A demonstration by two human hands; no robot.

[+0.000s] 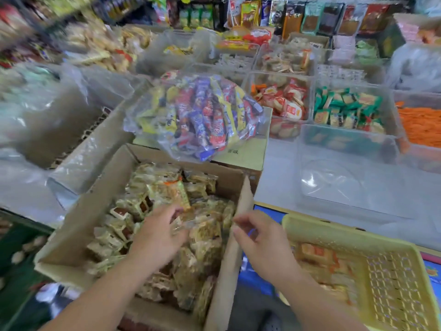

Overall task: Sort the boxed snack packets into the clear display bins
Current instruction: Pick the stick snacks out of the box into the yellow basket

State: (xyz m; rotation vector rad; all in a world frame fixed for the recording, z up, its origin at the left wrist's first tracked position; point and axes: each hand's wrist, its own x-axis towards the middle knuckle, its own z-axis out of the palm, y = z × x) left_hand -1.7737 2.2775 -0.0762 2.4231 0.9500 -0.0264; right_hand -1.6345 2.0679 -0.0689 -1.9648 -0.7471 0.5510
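Left hand: the left hand [160, 235] is laid palm down on the snack packets [202, 254], low in the frame and left of centre, with the fingers bent. Because of blur it cannot be told whether a packet is gripped.
Right hand: the right hand [260, 240] is held just right of the box's right flap [236, 271], low in the centre. Its fingers are loosely curled, with the thumb apart from them and the fingertips at the flap's edge. Nothing is seen held between them.
Snack packets: they are heaped in pale, yellowish wrappers and fill the cardboard box [78, 235] in the lower middle of the frame. One packet with an orange strip [181, 197] stands tilted just above the left fingertips.
Yellow basket: a perforated yellow basket [358, 237] is seen at the lower right, just beside the right hand, with orange packets lying inside.
Clear bag: a clear bag of blue, red and yellow packets [202, 115] is seen at the centre, above the box, resting on another carton.
Clear display bins: the nearest bin [358, 177] is placed centre right. Behind it, further bins are filled with red-and-white packets [286, 103], green packets [346, 108] and, at the right edge, orange packets [420, 125].
Upper frame: hanging and stacked packaged goods are shown, blurred at the upper left.
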